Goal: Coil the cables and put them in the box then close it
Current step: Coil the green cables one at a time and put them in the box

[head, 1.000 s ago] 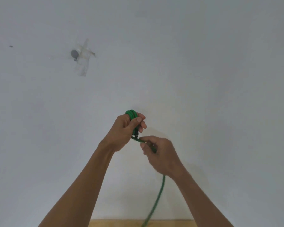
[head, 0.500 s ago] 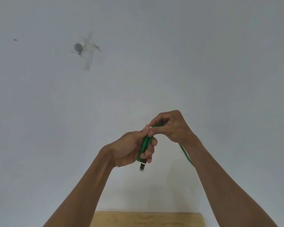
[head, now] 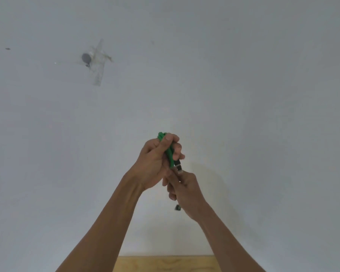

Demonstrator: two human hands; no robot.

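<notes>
At the bottom centre of the frame a strip of wooden surface (head: pixel 165 264) shows; no box is in view. Above it your two forearms rise toward the middle. Your right hand (head: pixel 186 193), lower, curls its fingers around the cable's tail, a dark plug (head: pixel 177 207) poking out beneath. Your left hand (head: pixel 157 161), just above and touching it, clenches the bundled green cable (head: pixel 168 152), another connector (head: pixel 178 166) hanging free. If that grip loosens, the loops will likely spring apart. Behind, at upper left, a taped grey object (head: pixel 86 58) sits on the white wall (head: pixel 263 95).
</notes>
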